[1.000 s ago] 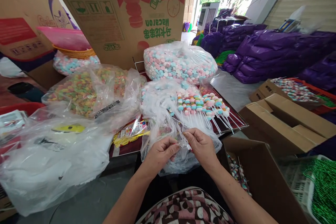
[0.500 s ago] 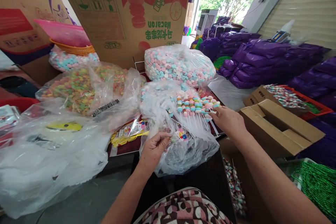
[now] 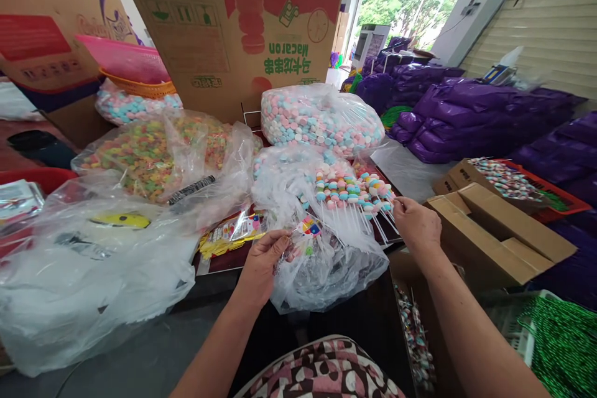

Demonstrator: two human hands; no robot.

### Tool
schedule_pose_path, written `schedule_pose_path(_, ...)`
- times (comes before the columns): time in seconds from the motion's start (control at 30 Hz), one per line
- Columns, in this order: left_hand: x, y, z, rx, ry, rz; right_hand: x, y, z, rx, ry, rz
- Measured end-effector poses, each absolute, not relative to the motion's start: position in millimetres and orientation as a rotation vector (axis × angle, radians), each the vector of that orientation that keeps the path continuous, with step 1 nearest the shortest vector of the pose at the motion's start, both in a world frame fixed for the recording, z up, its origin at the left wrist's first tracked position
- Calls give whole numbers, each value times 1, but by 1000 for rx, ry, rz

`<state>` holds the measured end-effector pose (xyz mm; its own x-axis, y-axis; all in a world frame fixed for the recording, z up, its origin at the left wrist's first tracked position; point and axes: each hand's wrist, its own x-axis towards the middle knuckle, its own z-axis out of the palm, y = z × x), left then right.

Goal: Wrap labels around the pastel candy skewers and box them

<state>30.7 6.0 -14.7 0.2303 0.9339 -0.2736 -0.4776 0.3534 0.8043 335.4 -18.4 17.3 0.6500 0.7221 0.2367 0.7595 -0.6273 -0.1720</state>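
Pinching a printed wrapper point(image 3: 310, 228) over the tabletop point(image 3: 236, 260)'s near edge, left hand point(image 3: 267, 258)! Right hand point(image 3: 418, 224) at the marshmallow sticks point(image 3: 342, 191), right edge, can't tell its grip; far edge, bag point(image 3: 342, 97) full of marshmallows point(image 3: 305, 129).

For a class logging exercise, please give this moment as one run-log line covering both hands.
left hand: pinching printed clear wrapper | right hand: at right edge of candy skewers, grip unclear
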Motion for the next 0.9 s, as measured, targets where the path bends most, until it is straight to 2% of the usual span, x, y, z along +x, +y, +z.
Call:
schedule_pose_path(0.1,31,7,-15,642,824,1091,347,-30,1,-2265,-1057,-100)
schedule_pose_path(0.23,29,7,-16,657,778,1072,345,-48,-13,-1724,-864,226)
schedule_pose_path(0.37,28,5,-16,695,728,1049,327,-64,-11,-1477,-754,385)
schedule_pose_path(0.63,12,5,-19,836,696,1073,313,-84,-14,-1403,-785,485)
schedule_pose_path(0.9,9,-11,6,1733,583,804,296,-97,-22,-1623,-1032,694)
